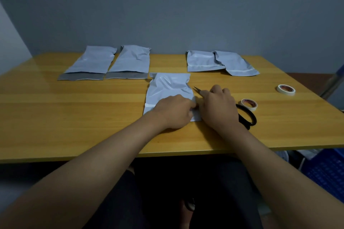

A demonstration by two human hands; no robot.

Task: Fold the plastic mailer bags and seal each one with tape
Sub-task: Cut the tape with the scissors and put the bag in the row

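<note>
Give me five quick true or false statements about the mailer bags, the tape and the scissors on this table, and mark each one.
1. Five mailer bags lie on the table. True.
2. The right hand holds the scissors. True.
3. Only one tape roll is present. False: there are two, the near tape roll and the far tape roll.
4. The left hand rests on the middle bag. True.
5. The two far-left bags are folded shut. False: their grey flaps lie open.

Both forearms are bare, with no sleeves in view, and dark trousers (232, 191) cover the lap.
</note>
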